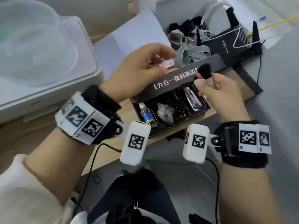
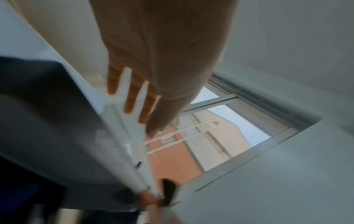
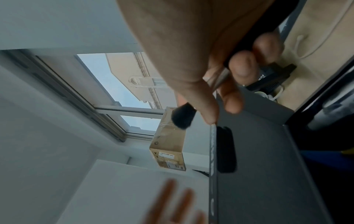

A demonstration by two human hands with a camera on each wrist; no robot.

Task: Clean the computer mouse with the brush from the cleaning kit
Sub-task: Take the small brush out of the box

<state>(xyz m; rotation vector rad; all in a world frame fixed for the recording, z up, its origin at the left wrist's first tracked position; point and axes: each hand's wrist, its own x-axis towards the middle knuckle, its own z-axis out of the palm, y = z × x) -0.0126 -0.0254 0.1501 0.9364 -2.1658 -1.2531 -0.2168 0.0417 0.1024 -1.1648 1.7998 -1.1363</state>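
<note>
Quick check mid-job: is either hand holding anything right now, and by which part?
The right hand grips the brush by its handle, just below the metal ferrule, with the bristles clear of the fingers. The left hand holds nothing.

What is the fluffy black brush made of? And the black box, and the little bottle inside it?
Brush: its tip looks like soft, matte black hair or fibre; in the right wrist view the handle looks dark with a shiny, perhaps metal collar.
Box lid: probably matte black cardboard, thin and flat with printed white letters.
Little bottle: seemingly clear plastic, see-through and glossy, with a white cap.
</note>
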